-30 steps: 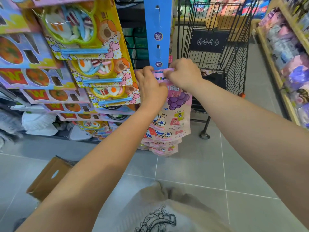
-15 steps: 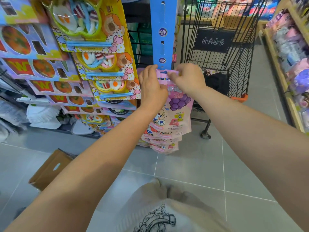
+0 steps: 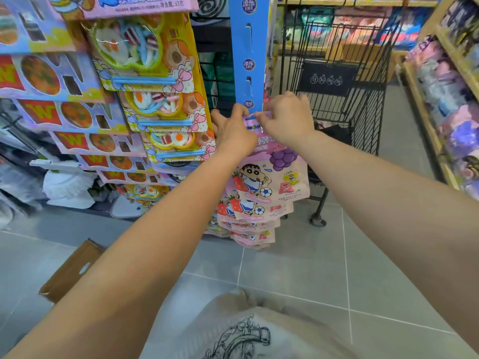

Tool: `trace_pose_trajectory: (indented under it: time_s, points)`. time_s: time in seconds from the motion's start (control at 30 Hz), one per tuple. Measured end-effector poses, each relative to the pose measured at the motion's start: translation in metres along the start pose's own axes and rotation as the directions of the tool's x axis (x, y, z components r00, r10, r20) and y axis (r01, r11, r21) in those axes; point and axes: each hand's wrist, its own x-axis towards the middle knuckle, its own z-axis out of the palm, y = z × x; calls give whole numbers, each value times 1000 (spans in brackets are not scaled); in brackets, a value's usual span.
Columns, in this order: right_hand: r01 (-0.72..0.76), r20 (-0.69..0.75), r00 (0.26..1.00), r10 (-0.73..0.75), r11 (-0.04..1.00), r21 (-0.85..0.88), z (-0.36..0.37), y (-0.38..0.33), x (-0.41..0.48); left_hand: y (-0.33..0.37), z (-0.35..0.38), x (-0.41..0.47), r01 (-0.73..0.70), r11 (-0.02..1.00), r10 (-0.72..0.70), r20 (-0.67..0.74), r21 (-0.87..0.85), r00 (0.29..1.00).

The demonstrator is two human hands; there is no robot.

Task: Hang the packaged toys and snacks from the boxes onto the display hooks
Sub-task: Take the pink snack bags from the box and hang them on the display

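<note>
A: The grips?
B: Left grip (image 3: 234, 130) and right grip (image 3: 287, 117) both pinch the top edge of the snack pouch (image 3: 274, 177), held against the blue strip (image 3: 248, 47), above the hung pouches (image 3: 248, 224).
A: Which way?
B: Long axis vertical, header up, print facing us.
A: Risk?
B: Likely the hole fails to catch on the strip. Once released, the pouch drops, or its header tears.

Bright, even store light; wide-angle bending, edges softly blurred.

Black wire shopping cart (image 3: 337, 73) — standing on grey tiled floor (image 3: 298, 268). Right of cart: wooden shelf (image 3: 425, 120). Far left of cart — white bags (image 3: 68, 187).
</note>
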Motion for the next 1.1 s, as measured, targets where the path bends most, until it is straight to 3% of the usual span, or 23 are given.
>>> trace_pose_trajectory:
  time_s: [0.3,0.47,0.53,0.6,0.73,0.83,0.93,1.1]
  points:
    - [-66,-16,998,66,997,-26,13,-6,4,-3,6,9,40,999,-40,6,-7,999]
    - [-200,130,971,201,979,-25,25,-2,-1,-17,17,-11,-90,957,44,-169,-275,985]
    - [-202,46,978,202,979,-3,30,1,-9,-28,19,-16,-92,958,53,-150,-272,987]
    - [-176,-131,975,177,984,17,30,0,-20,-40,22,-24,-123,963,92,-135,-239,987]
    - [95,-332,938,-99,995,-28,46,-15,-50,-72,29,-50,-150,945,138,-60,-291,989]
    - [267,-225,937,-266,963,-28,73,-33,-83,-111,33,-75,-51,950,69,45,-308,997]
    - [387,-95,916,-390,921,-42,96,-63,-110,-165,24,-98,134,956,-104,125,-261,987]
    - [580,50,804,-592,801,149,139,-162,-128,-263,-31,-136,327,900,-294,152,-289,944]
